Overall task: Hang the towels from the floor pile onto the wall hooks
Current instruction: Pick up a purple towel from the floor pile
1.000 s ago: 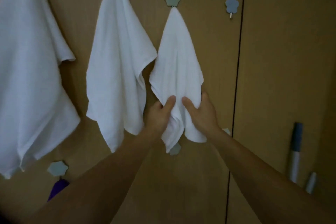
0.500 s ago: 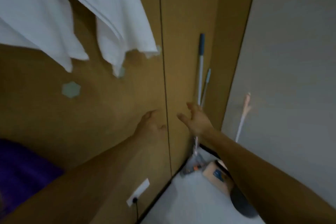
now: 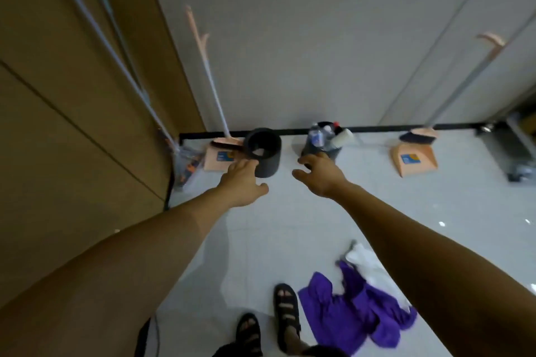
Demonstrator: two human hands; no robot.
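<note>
Left hand and right hand, both empty with fingers loosely spread, extend beyond one crumpled purple towel touching one white towel.

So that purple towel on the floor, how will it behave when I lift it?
Probably floppy: the purple towel lies crumpled in soft folds, so it should drape and hang. It touches the white towel, which may drag along.

Your right forearm hides part of the crumpled white cloth towel and the purple cloth towel beside it.
</note>
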